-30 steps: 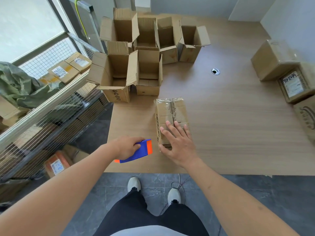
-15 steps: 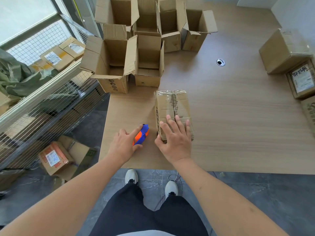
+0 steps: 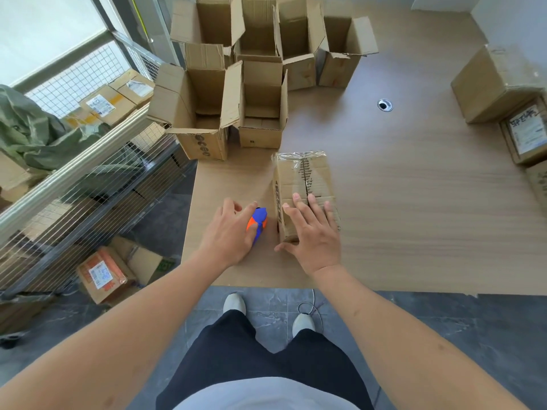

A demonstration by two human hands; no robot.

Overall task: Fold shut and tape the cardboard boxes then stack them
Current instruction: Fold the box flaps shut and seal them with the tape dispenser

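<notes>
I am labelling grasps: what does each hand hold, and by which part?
Left hand grips the blue-orange tool by its near end; right hand only presses the closed box.

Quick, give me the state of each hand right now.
Left hand: fingers curled on the blue and orange tape dispenser, gripping it.
Right hand: open, fingers straight, pressing flat on the taped box.
</notes>
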